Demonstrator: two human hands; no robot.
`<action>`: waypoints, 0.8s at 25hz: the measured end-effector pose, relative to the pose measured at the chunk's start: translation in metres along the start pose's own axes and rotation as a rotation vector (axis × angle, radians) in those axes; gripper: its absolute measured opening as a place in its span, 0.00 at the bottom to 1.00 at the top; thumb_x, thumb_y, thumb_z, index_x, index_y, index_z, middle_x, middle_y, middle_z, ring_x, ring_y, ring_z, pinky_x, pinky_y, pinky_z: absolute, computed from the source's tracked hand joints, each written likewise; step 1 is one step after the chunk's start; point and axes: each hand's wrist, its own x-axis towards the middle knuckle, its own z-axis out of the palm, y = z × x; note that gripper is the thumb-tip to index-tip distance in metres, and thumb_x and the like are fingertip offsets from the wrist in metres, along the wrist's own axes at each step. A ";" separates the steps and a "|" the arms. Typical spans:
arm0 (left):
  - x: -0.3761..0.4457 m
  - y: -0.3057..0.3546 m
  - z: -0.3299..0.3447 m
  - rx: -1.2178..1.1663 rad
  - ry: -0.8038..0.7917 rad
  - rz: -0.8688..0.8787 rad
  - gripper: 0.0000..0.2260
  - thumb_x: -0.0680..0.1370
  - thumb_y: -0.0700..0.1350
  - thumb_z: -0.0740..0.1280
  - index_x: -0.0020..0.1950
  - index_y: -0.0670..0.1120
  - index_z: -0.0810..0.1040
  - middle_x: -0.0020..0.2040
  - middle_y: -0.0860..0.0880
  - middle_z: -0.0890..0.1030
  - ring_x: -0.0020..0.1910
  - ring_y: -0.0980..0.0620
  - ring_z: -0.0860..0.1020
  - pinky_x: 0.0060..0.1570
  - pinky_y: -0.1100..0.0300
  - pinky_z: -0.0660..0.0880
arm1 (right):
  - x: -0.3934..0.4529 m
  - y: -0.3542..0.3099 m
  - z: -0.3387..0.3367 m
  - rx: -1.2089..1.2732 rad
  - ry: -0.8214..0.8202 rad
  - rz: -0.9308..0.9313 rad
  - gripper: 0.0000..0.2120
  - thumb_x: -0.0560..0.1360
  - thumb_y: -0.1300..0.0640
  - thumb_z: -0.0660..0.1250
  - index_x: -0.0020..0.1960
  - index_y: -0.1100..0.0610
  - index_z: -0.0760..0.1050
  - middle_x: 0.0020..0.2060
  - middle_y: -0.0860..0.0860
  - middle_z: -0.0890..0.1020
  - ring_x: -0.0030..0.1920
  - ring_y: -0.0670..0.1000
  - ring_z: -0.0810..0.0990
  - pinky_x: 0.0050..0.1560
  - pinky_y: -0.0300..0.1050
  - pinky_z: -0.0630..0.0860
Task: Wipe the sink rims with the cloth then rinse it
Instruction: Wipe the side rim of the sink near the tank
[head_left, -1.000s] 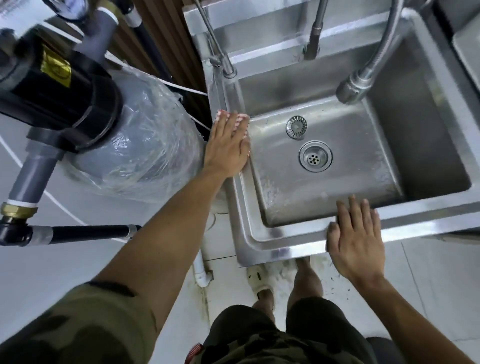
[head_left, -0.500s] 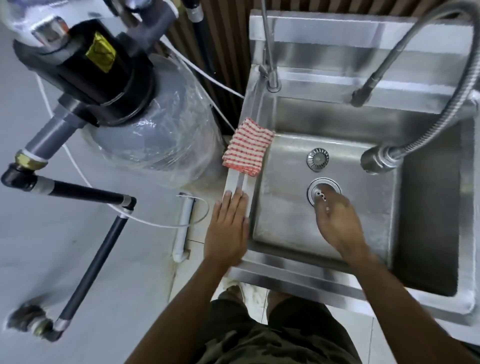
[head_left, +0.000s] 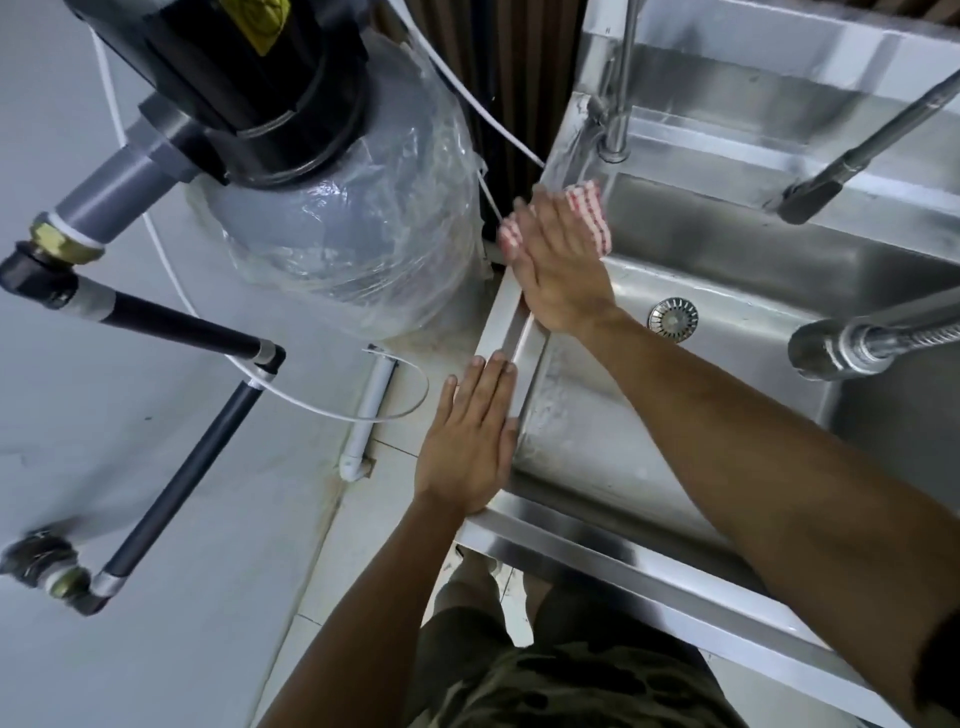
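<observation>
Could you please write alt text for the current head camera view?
Seen from above, a person's right hand presses a red-and-white checked cloth flat on the left rim of a steel sink, while the left hand rests flat on that rim nearer the body.

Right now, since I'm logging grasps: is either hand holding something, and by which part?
Neither grasps: the right hand lies flat on the checked cloth, covering its middle; the left hand rests flat on the sink rim.
</observation>
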 end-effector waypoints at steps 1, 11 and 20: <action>-0.001 0.000 0.001 0.002 0.000 0.000 0.27 0.87 0.52 0.47 0.85 0.46 0.46 0.86 0.47 0.45 0.84 0.49 0.41 0.83 0.47 0.44 | 0.002 -0.014 -0.003 0.101 -0.002 0.141 0.30 0.87 0.44 0.43 0.85 0.53 0.41 0.84 0.53 0.40 0.83 0.54 0.37 0.82 0.53 0.36; 0.020 0.000 -0.001 0.033 0.031 0.020 0.28 0.87 0.54 0.45 0.85 0.45 0.48 0.85 0.46 0.46 0.84 0.45 0.43 0.82 0.45 0.47 | 0.000 0.057 -0.017 -0.299 -0.088 -0.517 0.26 0.88 0.43 0.46 0.84 0.47 0.52 0.84 0.50 0.52 0.83 0.54 0.46 0.81 0.52 0.46; 0.049 0.006 -0.019 0.006 0.078 0.047 0.27 0.85 0.52 0.51 0.82 0.42 0.61 0.79 0.40 0.66 0.79 0.40 0.63 0.81 0.42 0.55 | 0.019 0.025 -0.013 -0.081 0.009 -0.135 0.29 0.87 0.48 0.44 0.84 0.57 0.43 0.84 0.54 0.43 0.83 0.53 0.38 0.82 0.53 0.38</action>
